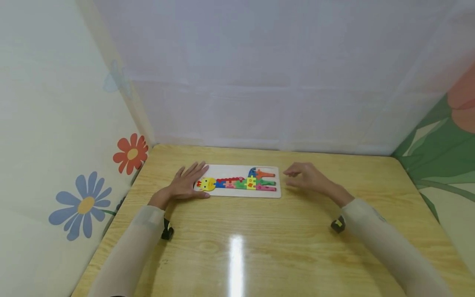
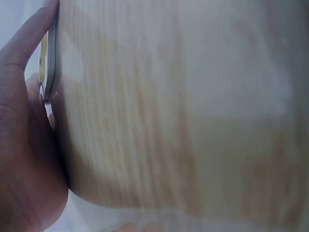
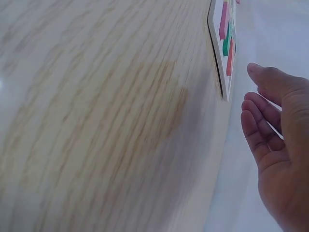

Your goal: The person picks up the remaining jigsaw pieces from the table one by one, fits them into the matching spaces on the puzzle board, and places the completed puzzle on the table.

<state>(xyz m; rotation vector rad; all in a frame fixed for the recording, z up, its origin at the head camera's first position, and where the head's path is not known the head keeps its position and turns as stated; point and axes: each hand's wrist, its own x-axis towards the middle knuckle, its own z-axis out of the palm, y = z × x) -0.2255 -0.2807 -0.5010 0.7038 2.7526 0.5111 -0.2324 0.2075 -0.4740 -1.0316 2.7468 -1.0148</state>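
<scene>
A white giraffe jigsaw board (image 1: 226, 169) lies flat on the table, its long side running left to right. Coloured pieces sit on it: a yellow head (image 1: 206, 184) at the left, a neck and body in several colours, and orange, green and pink legs (image 1: 266, 188) at the right. My left hand (image 1: 184, 184) spreads over the board's left end, fingers at the far edge and thumb along the near edge. In the left wrist view the board's edge (image 2: 51, 63) shows beside the thumb. Just right of the board, my right hand (image 1: 306, 176) hovers, fingers loosely bent, holding nothing.
The wooden table (image 1: 208, 247) carries a bright light reflection near its front. A pale curtain (image 1: 259, 103) hangs behind it. Flower-printed walls stand at the left (image 1: 33, 144) and right (image 1: 452, 198). Dark wrist cameras hang under both cuffs.
</scene>
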